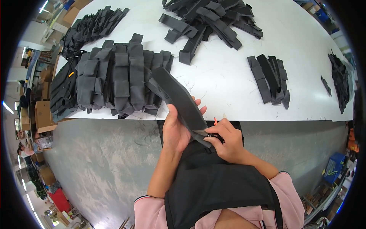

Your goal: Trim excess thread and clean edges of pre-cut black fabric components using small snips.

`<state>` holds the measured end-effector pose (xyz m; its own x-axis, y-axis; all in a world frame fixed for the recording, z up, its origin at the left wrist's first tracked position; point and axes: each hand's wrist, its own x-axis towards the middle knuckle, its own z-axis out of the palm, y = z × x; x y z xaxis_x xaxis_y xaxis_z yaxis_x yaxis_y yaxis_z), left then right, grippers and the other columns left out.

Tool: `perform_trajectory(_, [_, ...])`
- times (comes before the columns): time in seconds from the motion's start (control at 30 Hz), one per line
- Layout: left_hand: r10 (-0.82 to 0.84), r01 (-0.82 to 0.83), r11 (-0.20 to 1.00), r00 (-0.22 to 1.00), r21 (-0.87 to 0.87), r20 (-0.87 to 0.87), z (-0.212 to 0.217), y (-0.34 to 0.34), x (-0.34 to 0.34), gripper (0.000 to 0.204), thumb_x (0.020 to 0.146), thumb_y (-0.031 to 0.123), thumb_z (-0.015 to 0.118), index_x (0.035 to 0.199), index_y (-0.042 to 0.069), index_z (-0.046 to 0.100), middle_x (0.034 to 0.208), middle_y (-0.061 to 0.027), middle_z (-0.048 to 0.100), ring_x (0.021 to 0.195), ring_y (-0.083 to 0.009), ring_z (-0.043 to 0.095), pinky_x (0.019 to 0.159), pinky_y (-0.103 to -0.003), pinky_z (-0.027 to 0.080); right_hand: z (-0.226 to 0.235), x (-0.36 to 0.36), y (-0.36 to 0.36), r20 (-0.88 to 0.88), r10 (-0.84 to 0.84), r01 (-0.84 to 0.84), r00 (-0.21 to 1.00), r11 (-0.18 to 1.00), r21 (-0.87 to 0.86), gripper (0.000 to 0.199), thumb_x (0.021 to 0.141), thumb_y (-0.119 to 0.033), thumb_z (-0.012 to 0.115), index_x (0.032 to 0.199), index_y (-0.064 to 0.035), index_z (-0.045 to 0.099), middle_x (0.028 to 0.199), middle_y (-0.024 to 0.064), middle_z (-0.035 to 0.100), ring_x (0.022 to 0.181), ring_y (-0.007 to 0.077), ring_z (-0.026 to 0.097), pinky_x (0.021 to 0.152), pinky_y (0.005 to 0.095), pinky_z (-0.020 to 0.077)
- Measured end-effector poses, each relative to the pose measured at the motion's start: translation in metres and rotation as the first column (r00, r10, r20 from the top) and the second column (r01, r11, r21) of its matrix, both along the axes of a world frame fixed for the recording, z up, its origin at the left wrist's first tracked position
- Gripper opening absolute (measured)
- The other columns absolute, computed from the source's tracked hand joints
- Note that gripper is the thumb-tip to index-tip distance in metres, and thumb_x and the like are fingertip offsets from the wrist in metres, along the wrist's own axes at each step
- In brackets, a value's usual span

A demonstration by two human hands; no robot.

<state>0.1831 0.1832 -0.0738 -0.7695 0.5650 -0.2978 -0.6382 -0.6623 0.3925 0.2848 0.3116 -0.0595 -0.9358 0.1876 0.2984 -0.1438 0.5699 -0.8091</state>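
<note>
A folded dark grey fabric strap (182, 100) lies slantwise in my left hand (176, 131), whose fingers and thumb close round it just over the table's near edge. My right hand (230, 142) is closed on small thread snips (201, 132), with a pale metal blade pointing left and a dark handle mostly covered by the fingers. The blade touches or nearly touches the strap's lower end; which of these, I cannot tell. A small orange piece (215, 121) shows beside the right fingers.
On the white table (221, 84), stacked straps (122, 76) stand left, beside a black backpack (65, 89). A loose heap of straps (213, 19) lies at the far side. A few straps (270, 80) and another bundle (339, 82) lie right. Loose threads litter the tabletop.
</note>
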Motion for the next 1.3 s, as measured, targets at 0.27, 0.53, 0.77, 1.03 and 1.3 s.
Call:
perform_trajectory(0.27, [-0.117,0.118,0.992,0.993,0.038,-0.013,-0.005,-0.006,0.001,0.051,0.097,0.04,0.035,0.125,-0.002,0.042,0.122,-0.0166,0.05,0.115,-0.0301,0.049,0.098,-0.045,0.041,0.01,-0.026,0.011,0.067,0.009,0.001,0.998,0.99,-0.14,0.025,0.07,-0.004,0.071,0.093,-0.0043,0.06,0.084,0.007,0.05,0.062,0.0212,0.055,0.054,0.029,0.0447])
perform_trajectory(0.53, [-0.064,0.063,0.997,0.998,0.049,0.014,-0.011,-0.012,0.005,0.046,0.097,0.035,0.039,0.126,0.0,0.042,0.123,-0.0161,0.051,0.111,-0.0258,0.052,0.094,-0.04,0.044,0.002,-0.035,0.005,-0.068,0.062,-0.058,0.996,0.997,0.055,0.026,0.068,-0.007,0.072,0.092,-0.0062,0.062,0.077,0.0055,0.05,0.059,0.021,0.055,0.051,0.0306,0.0437])
perform_trajectory(0.77, [-0.098,0.097,0.993,0.995,0.067,0.024,-0.017,-0.014,0.006,0.049,0.096,0.036,0.04,0.128,-0.001,0.041,0.126,-0.0151,0.05,0.112,-0.0267,0.053,0.094,-0.04,0.045,-0.003,-0.028,0.001,-0.173,-0.009,0.022,0.985,0.997,0.073,0.024,0.066,-0.002,0.073,0.088,-0.0058,0.065,0.074,0.0064,0.052,0.055,0.0195,0.052,0.049,0.03,0.0419])
perform_trajectory(1.03, [-0.011,0.009,0.985,1.0,-0.173,-0.014,-0.006,-0.014,0.005,0.047,0.094,0.032,0.047,0.126,-0.003,0.044,0.125,-0.0212,0.051,0.105,-0.0246,0.056,0.091,-0.038,0.047,-0.003,-0.016,0.014,-0.109,-0.042,0.044,0.993,0.999,0.017,0.027,0.066,-0.002,0.072,0.091,-0.0039,0.062,0.076,0.0065,0.051,0.058,0.0199,0.053,0.054,0.0279,0.0445])
perform_trajectory(1.3, [-0.027,0.026,0.981,1.0,-0.194,-0.006,-0.005,-0.015,0.004,0.044,0.094,0.03,0.049,0.124,-0.002,0.046,0.123,-0.0212,0.053,0.102,-0.024,0.058,0.089,-0.037,0.049,-0.005,-0.018,0.021,0.118,-0.014,0.049,0.993,0.954,-0.295,0.024,0.07,0.0,0.07,0.092,-0.0029,0.062,0.083,0.0051,0.049,0.064,0.0125,0.049,0.056,0.0235,0.041])
